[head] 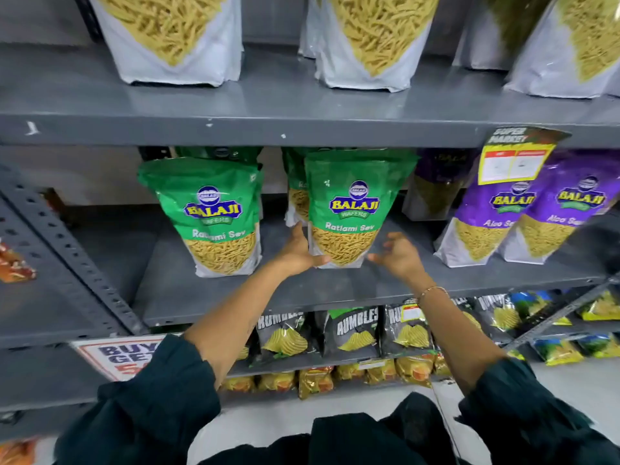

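Now the left hand (297,255) grips the upright Ratlami Sev pouch (349,209) at its 7 o'clock corner on the shelf (201,297); the right hand (399,255), spread and empty, hovers near at 4 o'clock.

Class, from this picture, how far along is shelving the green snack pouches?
Done: one green plastic Ratlami Sev pouch stands upright on the grey metal shelf. In hand: the left hand grips a second green pouch by its lower edge; the right hand hovers beside it. Left: releasing it, perhaps fronting the green pouch behind.
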The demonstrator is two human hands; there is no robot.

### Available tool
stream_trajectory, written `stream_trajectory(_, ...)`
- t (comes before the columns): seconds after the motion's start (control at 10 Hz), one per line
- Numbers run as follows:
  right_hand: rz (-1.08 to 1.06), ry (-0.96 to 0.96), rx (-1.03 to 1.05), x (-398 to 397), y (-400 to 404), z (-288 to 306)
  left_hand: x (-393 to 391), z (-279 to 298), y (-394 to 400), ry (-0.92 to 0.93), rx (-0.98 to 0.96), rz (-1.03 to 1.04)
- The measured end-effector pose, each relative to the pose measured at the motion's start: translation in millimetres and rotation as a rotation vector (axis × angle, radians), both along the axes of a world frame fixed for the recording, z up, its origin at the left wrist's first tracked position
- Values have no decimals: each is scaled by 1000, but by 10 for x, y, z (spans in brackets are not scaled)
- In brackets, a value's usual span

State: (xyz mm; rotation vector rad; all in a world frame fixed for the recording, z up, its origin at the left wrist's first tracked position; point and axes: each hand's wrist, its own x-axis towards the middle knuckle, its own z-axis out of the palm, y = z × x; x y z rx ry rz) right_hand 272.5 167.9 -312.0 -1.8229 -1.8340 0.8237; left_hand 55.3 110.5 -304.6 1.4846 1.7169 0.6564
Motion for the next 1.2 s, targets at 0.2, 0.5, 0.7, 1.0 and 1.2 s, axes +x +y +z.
stream_trajectory(0.2, 136, 36, 37, -100, 115, 74, 87, -179, 152, 19, 33, 120)
stream_trajectory(0.5, 192, 223, -1, -207, 265, -14, -64, -308, 162, 14, 82, 276)
stream_trajectory(0.7, 216, 253, 5, -276, 196, -100, -155, -375, 84, 62, 64, 242)
stream_trajectory(1.0, 320, 284, -20, -327, 51, -211, -157, -481, -237, 139, -15, 315)
stream_trajectory(1.2, 60, 262, 223, -120, -373, -341, -72, -513, -289, 128, 131, 287)
